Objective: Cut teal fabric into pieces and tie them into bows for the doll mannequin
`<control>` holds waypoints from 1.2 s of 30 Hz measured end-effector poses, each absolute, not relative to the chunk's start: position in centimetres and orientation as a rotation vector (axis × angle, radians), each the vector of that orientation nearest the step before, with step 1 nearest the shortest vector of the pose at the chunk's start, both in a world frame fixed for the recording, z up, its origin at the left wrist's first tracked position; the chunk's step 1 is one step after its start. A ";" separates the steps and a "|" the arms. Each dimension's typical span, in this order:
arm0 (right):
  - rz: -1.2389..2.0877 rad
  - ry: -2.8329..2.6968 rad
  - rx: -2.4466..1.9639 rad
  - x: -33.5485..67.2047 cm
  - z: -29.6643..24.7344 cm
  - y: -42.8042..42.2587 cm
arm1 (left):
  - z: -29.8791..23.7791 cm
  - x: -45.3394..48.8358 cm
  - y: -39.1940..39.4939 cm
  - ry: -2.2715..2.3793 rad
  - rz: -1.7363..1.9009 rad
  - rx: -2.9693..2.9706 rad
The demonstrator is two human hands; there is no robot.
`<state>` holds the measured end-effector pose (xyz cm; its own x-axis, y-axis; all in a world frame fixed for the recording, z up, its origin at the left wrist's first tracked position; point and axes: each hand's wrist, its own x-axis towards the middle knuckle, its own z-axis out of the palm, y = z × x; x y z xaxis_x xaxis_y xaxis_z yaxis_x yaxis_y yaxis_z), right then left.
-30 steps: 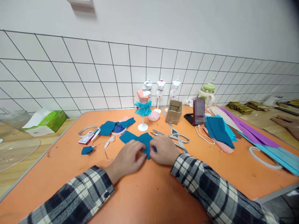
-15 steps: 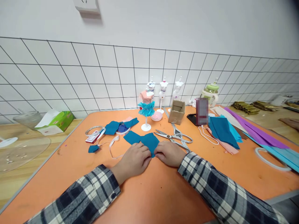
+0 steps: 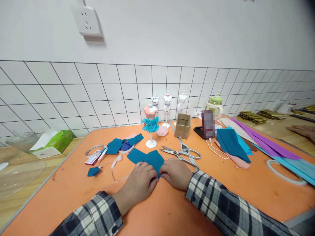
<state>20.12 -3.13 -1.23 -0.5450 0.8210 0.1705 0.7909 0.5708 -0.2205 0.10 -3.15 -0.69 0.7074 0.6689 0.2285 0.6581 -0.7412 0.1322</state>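
Note:
A piece of teal fabric lies on the orange tabletop in front of me. My left hand rests over its near left part, fingers curled. At the near right edge my right hand pinches the same fabric, its fingers closed. The fingertips of both hands come close together at the near edge. Metal scissors lie just beyond my right hand, partly over a metal ruler. Behind the fabric stands a small dress-form stand wearing peach and turquoise ruffled cloth.
Several white mini dress forms stand at the back by a pink bowl and a cardboard box. Fabric strips and a phone lie right. Left are teal scraps, ribbon and a tape roll.
The view has tilted up slightly, so everything sits lower in the picture. My hands keep nearly the same place on the teal fabric.

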 end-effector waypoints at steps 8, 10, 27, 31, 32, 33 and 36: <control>0.218 -2.526 -1.390 19.9 -1.1 -3.3 | -0.4 -0.3 -3.1 1.102 0.459 2.891; 0.231 -2.513 -1.394 19.8 -1.1 -3.4 | -0.3 -0.3 -3.2 1.113 0.448 2.900; 0.310 -2.447 -1.495 20.0 -1.2 -3.3 | -0.9 0.6 -3.3 1.053 0.435 2.981; 0.207 -2.501 -1.471 19.9 -1.1 -3.4 | -1.2 0.4 -3.0 1.070 0.376 2.979; 0.186 -2.518 -1.473 19.9 -1.1 -3.4 | -1.2 0.3 -2.9 1.087 0.365 2.974; 0.171 -2.535 -1.477 19.9 -1.1 -3.5 | -1.2 0.2 -2.9 1.101 0.360 2.963; 0.121 -2.571 -1.496 19.8 -1.0 -3.5 | -1.1 0.0 -2.7 1.133 0.384 2.906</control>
